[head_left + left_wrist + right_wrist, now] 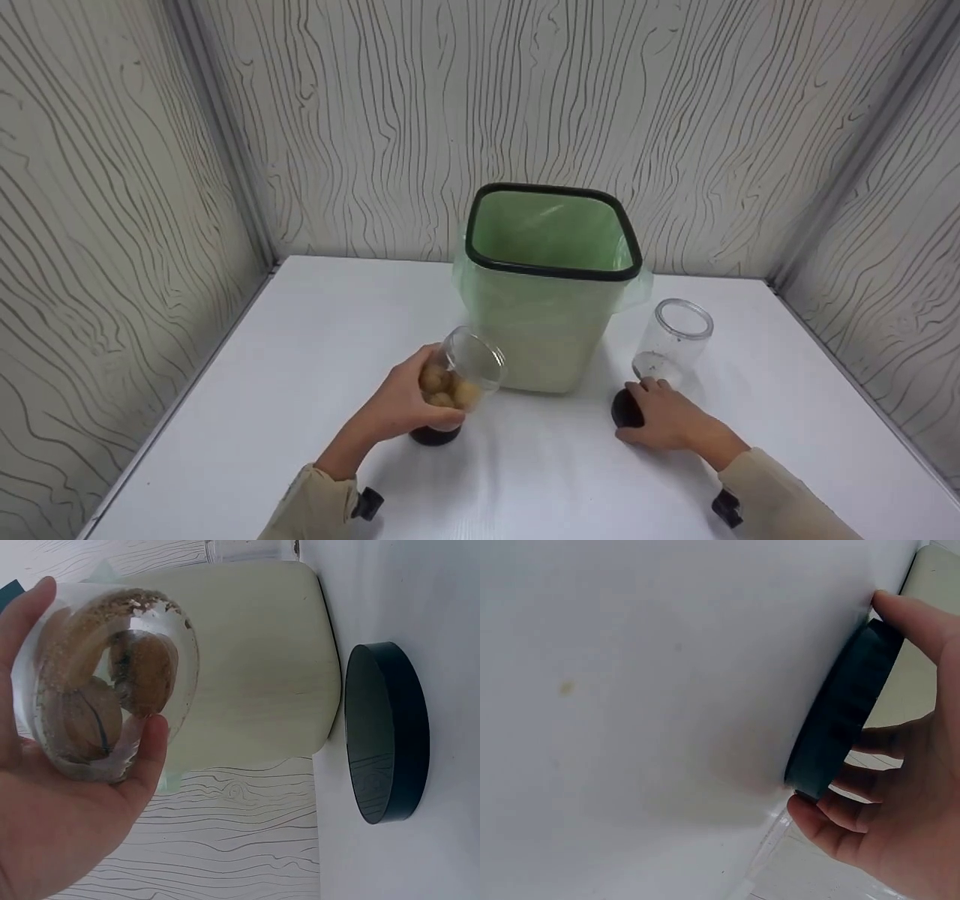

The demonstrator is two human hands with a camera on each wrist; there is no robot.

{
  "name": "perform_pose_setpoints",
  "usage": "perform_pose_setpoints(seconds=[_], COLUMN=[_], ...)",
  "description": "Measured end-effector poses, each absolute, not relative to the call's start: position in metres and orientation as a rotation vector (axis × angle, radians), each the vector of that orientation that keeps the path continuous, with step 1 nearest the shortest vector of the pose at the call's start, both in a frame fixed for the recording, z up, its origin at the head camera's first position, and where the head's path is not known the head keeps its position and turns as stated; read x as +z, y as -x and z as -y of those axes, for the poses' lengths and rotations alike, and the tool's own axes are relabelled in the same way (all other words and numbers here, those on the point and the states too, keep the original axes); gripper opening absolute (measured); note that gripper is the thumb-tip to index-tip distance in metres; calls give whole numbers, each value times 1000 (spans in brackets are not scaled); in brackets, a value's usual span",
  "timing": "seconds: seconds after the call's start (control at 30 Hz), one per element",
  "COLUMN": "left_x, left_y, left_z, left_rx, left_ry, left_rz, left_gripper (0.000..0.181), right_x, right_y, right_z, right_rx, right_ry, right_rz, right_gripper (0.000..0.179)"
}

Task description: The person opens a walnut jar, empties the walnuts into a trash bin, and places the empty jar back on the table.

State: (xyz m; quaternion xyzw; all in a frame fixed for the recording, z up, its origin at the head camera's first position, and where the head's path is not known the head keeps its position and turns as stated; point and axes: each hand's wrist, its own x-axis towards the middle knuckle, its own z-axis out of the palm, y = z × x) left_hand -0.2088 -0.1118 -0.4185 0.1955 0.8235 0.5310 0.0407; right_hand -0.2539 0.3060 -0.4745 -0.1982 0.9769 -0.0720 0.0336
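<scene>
My left hand [405,401] grips a clear jar [472,360] by its side, raised above the table and tilted with its mouth toward the bin. Several round brown walnut-like things [142,671] lie in it, with crumbs along its bottom. Below this hand, a black jar lid [409,735] rests on the table. Over on the right, my right hand [667,418] holds another black lid [847,709] at the tabletop, thumb on one side of its rim and fingertips on the other. Just beyond that hand stands a second clear jar [679,345], uncapped, with a few dark specks inside.
A pale green bin [536,330] with a black rim [555,270] and a green bag liner stands at the back middle of the white table [247,397]. Wood-grain patterned panels [420,112] close off the back and both sides.
</scene>
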Motion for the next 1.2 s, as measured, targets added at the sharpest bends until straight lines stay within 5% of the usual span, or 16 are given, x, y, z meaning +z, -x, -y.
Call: perform_pose_setpoints(seconds=[0.57,1.2], left_x=[-412,-391], left_y=[212,211], left_z=[115,116], left_rx=[1673,1773], left_ry=[-637,-596], left_rz=[-2517,-2556], left_gripper=[90,93], right_x=[-470,-397], right_y=[253,246], right_z=[-304,-286], right_rx=[-233,-936], right_ry=[548,556], right_rz=[-3012,-3354], right_gripper=[90,61])
